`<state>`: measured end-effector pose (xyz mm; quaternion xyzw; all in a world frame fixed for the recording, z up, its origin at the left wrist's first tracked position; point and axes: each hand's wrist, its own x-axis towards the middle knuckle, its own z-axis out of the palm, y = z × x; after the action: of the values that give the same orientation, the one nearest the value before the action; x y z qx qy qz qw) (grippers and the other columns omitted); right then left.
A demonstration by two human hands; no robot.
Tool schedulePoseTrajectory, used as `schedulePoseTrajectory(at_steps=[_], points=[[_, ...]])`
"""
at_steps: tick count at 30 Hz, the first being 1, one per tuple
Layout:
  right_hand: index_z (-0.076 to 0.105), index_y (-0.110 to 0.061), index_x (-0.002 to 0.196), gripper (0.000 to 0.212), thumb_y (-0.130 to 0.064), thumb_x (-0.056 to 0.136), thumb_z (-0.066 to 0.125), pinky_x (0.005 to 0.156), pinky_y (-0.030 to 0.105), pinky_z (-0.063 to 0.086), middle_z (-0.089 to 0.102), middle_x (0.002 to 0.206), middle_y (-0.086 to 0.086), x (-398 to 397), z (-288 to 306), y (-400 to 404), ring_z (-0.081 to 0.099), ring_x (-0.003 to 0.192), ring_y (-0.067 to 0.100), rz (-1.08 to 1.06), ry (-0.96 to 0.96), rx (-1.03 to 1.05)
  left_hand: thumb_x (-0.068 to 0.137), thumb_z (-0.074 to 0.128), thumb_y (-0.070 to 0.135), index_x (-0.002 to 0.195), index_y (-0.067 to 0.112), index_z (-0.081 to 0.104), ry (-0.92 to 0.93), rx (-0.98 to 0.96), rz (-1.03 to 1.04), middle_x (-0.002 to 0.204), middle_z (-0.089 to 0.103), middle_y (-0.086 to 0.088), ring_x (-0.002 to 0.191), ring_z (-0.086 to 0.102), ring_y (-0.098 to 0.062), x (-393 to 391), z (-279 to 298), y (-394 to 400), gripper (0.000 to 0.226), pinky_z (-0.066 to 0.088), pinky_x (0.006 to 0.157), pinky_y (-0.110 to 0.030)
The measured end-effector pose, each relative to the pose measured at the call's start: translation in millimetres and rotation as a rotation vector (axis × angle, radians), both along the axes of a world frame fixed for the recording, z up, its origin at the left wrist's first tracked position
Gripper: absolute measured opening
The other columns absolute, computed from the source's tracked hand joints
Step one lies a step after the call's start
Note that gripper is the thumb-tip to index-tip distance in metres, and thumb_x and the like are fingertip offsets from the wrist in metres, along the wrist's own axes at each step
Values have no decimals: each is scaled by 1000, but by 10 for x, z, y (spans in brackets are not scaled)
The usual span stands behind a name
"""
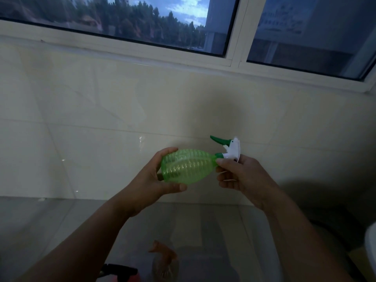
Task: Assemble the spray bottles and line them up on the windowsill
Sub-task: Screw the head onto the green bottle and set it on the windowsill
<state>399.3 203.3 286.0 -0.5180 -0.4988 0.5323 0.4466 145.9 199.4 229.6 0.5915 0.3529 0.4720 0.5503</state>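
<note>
A ribbed, see-through green spray bottle (188, 166) lies on its side in the air in front of the tiled wall. My left hand (151, 180) grips its wide base. My right hand (239, 176) pinches the green collar at the neck, where the white spray head (233, 148) with its green trigger sits on the bottle. The pale windowsill (114, 54) runs under the window, above and behind the bottle.
Low in view stand a clear bottle with an orange spray head (163, 255) and, left of it, a red bottle with a black spray head (120, 271), on a grey floor. The white window frame (241, 39) divides two panes.
</note>
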Motion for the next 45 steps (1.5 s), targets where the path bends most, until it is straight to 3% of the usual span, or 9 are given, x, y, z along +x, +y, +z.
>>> schedulePoseTrajectory(at_steps=[8, 16, 23, 27, 29, 32, 37, 42, 45], points=[[70, -13, 78, 51, -64, 73, 73, 47, 25, 50, 66, 62, 3, -186, 39, -42, 61, 49, 13, -228, -109, 16, 67, 88, 0, 135, 36, 43, 19, 149, 59, 121, 57, 18, 114, 62, -12, 142, 21, -39, 90, 60, 79, -33], [73, -22, 89, 17, -38, 85, 72, 48, 24, 48, 67, 77, -6, -310, 110, -32, 60, 56, 7, -162, 196, -5, 70, 83, -4, 134, 30, 37, 64, 374, 265, 123, 49, 23, 112, 59, -6, 298, 0, -105, 86, 59, 78, -28], [62, -17, 89, 27, -35, 80, 80, 36, 16, 39, 59, 63, -5, -442, 86, -48, 53, 47, 3, -238, 584, -51, 69, 86, -1, 137, 12, 39, 249, 733, 481, 141, 38, -9, 137, 39, -22, 511, -32, -198, 84, 44, 107, -36], [63, -14, 91, 24, -35, 86, 72, 40, 15, 43, 59, 74, -1, -394, 57, -38, 52, 54, 4, -156, 669, -29, 88, 67, 45, 155, 31, 15, 107, 431, 362, 153, 24, 29, 140, 29, 6, 559, 63, -275, 86, 36, 103, -9], [66, -13, 94, 20, -32, 88, 70, 46, 15, 48, 63, 82, 1, -382, 39, -36, 53, 64, 5, -89, 702, 13, 95, 43, 61, 150, 56, 8, 0, 281, 344, 143, 24, 48, 132, 34, 17, 550, 135, -242, 66, 38, 103, -14], [69, -14, 102, 19, -29, 89, 70, 52, 16, 52, 62, 97, 5, -374, 46, -29, 51, 76, 9, -22, 709, 70, 93, 38, 68, 144, 67, 9, -194, 79, 227, 145, 40, 25, 124, 53, 6, 504, 183, -172, 59, 50, 99, -26], [73, -17, 101, 25, -36, 83, 74, 51, 19, 52, 60, 94, 5, -297, 70, -11, 50, 70, 8, -58, 558, 107, 89, 58, 60, 152, 49, 13, -173, -8, 59, 133, 55, 13, 103, 72, -21, 381, 168, -142, 78, 61, 75, -32], [66, -12, 98, 29, -39, 88, 71, 39, 16, 44, 63, 77, 2, -366, 44, -8, 58, 59, 7, -193, 696, -82, 75, 83, 8, 132, 30, 44, 167, 506, 268, 153, 33, 11, 138, 43, -13, 430, 239, -170, 73, 53, 96, -31], [64, -11, 90, 30, -39, 85, 74, 34, 16, 38, 62, 72, 3, -379, 23, 2, 55, 55, 9, -230, 774, -155, 74, 83, 7, 130, 26, 40, 343, 769, 296, 162, 15, 1, 150, 19, -15, 528, 194, -225, 74, 40, 112, -34]])
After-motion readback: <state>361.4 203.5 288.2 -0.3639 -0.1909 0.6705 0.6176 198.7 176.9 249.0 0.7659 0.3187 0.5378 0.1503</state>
